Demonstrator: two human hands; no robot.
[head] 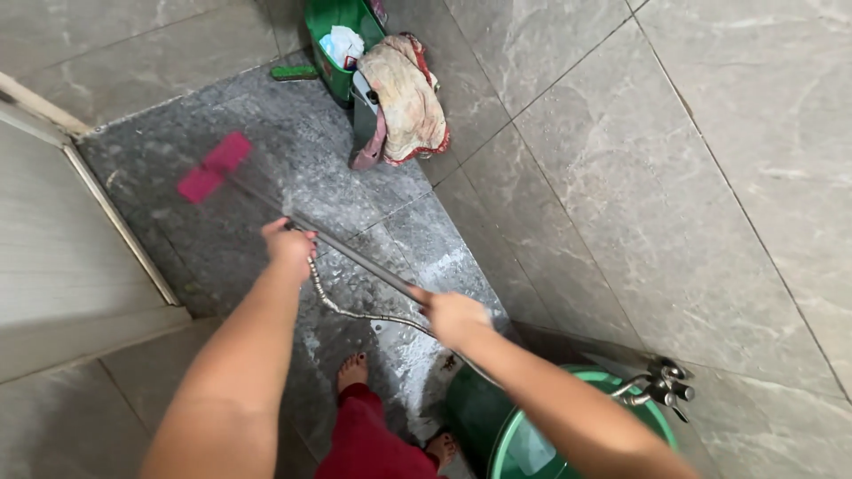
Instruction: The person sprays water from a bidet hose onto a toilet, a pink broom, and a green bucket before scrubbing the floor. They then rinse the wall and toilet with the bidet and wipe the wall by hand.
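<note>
Down below, both hands are clenched around one long thin handle (355,257) that slants across the wet grey floor (293,133). The left hand (289,244) grips it farther along, toward the working end; the right hand (453,315) grips it nearer the body. Beyond the left hand the handle ends in a pink brush head (214,167), blurred, down at the floor and well ahead of both hands. A flexible metal hose (342,306) seems to start at the left hand and curves under the handle toward the right hand; whether either hand also pinches it cannot be told. Under the hands, two bare feet (352,371) stand on the floor above red trousers (368,439). Just beneath the right forearm sits a green bucket (515,435), with a metal wall tap (661,383) beside it on the tiled wall (710,177). Far past the hands, against the wall, a green container (333,44) stands with a crumpled cloth (406,98) draped next to it, and a small green scrub brush (295,73) lies nearby.
</note>
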